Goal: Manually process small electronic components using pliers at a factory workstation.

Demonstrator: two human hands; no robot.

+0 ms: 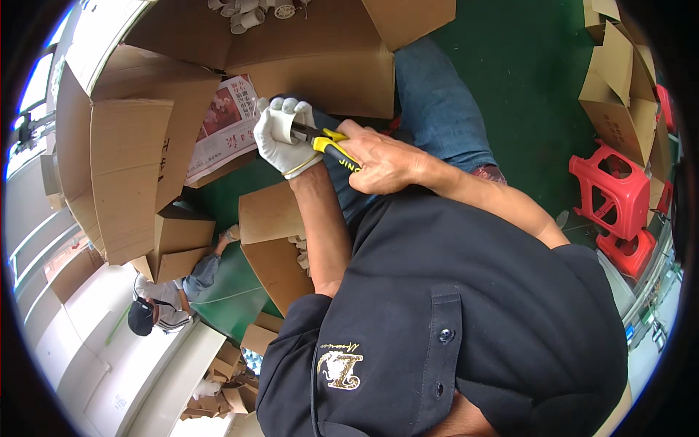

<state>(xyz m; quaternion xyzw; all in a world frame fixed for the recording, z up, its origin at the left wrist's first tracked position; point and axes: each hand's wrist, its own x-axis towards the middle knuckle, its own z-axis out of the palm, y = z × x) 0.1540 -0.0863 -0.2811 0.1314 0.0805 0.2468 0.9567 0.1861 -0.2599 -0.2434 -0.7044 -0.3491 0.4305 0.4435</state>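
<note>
My left hand [285, 138], in a white glove, is closed around a short white plastic pipe fitting [285, 125], mostly hidden by the fingers. My bare right hand [382, 159] grips pliers [331, 148] with yellow and black handles. Their dark jaws reach into the gloved palm, against the fitting; whether they bite on it I cannot tell. Both hands are together above my lap, in front of a large open cardboard box [313, 76]. White plastic fittings [247, 18] lie inside that box at the far side.
An open box [269, 211] with more white fittings stands beside my left forearm. Tall cartons [131, 167] and a printed newspaper sheet [226, 120] are at the left. Red plastic stools [611, 189] and cartons [619, 95] stand at the right. Another person [156, 306] works at the lower left.
</note>
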